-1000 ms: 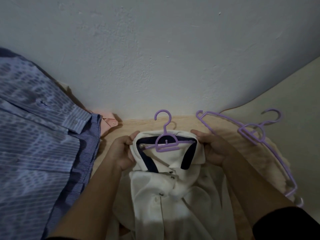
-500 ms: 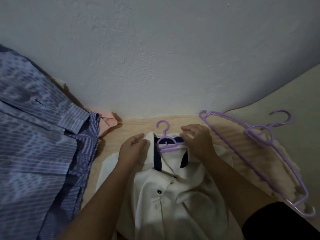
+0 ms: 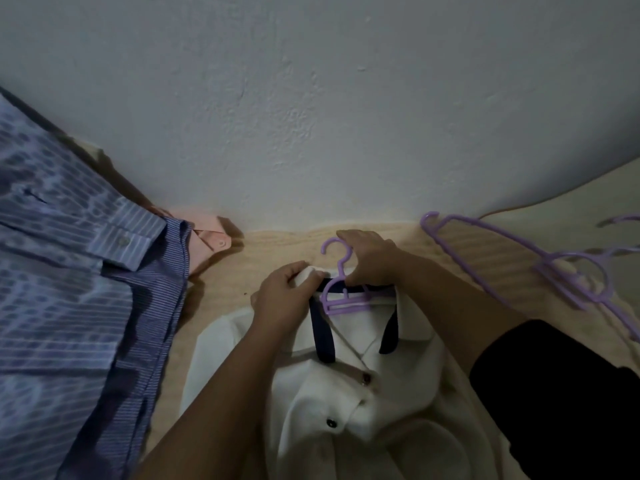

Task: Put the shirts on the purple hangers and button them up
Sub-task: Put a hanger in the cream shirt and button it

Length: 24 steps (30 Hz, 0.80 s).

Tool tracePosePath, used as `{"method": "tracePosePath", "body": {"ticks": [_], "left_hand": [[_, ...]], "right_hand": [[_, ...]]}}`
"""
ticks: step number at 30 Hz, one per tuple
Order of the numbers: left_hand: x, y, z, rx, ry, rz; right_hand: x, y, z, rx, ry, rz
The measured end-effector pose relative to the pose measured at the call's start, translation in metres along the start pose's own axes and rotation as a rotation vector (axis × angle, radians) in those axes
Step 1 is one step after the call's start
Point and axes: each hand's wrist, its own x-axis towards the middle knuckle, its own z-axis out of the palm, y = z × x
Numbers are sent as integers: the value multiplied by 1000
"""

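Observation:
A white shirt (image 3: 346, 403) with a dark-lined collar and dark buttons lies flat on the beige surface in front of me. A purple hanger (image 3: 341, 296) sits inside its collar, hook pointing toward the wall. My left hand (image 3: 285, 299) pinches the left side of the white collar. My right hand (image 3: 372, 259) grips the hanger's neck and the back of the collar, just right of the hook. The hanger's arms are hidden under the shirt.
Blue striped shirts (image 3: 69, 323) are piled at the left, with a pink shirt (image 3: 207, 237) peeking out beneath them by the wall. Two spare purple hangers (image 3: 568, 275) lie at the right on the beige knitted cover (image 3: 277, 244). A white wall stands close behind.
My right hand moved from the collar's right side to the hanger's neck. My left hand closed on the collar's left edge. The shirt now lies flatter, its collar spread wider.

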Motion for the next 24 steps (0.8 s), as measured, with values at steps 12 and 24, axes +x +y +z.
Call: {"method": "tracePosePath", "body": {"ticks": [12,24], "left_hand": [[-6,3,-4,-83,130,72],[-85,114,-79,-62,277,464]], "right_hand": [[-13,-7,-11,14,186,-67],[-143,-67,-125,16,784,-267]]}}
